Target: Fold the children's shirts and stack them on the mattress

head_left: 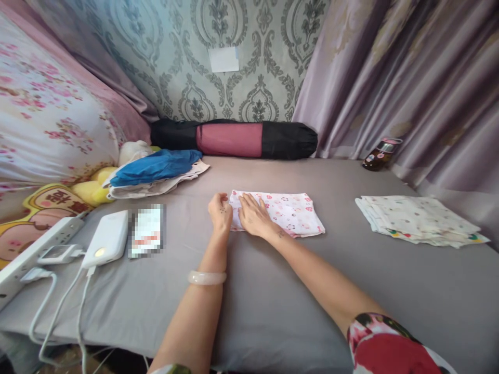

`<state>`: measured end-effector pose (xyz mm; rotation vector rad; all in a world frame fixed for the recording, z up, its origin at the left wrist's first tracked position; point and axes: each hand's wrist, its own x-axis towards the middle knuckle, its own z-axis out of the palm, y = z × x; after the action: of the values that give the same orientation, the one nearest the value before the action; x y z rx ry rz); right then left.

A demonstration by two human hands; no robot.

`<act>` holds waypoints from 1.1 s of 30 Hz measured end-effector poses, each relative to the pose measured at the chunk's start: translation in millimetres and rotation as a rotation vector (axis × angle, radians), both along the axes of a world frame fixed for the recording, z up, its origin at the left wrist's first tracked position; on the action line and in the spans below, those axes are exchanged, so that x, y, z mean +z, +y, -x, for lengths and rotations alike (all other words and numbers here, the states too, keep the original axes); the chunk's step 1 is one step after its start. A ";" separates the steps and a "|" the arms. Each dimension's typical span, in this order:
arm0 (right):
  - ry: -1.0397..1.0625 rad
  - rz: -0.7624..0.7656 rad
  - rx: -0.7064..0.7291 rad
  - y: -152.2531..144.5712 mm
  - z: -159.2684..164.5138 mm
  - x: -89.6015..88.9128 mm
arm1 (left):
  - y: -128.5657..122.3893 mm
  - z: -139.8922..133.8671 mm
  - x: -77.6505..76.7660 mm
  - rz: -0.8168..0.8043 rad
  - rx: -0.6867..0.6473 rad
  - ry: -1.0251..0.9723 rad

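A folded white cloth with pink and red prints lies flat on the grey bed sheet in front of me. My right hand rests palm down on its left part, fingers stretched out. Right beside the cloth's left edge is my left hand, its fingers curled closed; whether they pinch the cloth's edge is hidden. A pale bangle circles my left forearm.
On the right lies a stack of pale printed cloths, with a dark bottle behind. Blue and beige clothes are piled at left. Nearer are a white power bank, a power strip and cables. A rolled bag lies along the wall.
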<state>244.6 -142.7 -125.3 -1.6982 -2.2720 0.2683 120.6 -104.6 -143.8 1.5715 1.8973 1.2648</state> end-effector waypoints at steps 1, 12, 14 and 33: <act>-0.012 0.001 -0.014 -1.5 -8.3 2.8 | -0.8 -1.9 -0.6 -0.022 -0.023 0.056; -0.143 -0.041 -0.114 -20.4 -61.2 -15.2 | -29.7 -52.1 -8.4 -0.127 -0.559 0.660; -0.133 -0.057 -0.120 -20.5 -60.6 -18.9 | -32.3 -53.3 -8.2 -0.094 -0.572 0.706; -0.128 -0.025 -0.272 -19.9 -85.0 -11.5 | -41.6 -60.8 -6.7 -0.114 -0.610 0.870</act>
<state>329.6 -162.5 -136.8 -2.0354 -2.0830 0.0729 181.5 -146.2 -150.5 2.7735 1.4942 0.4387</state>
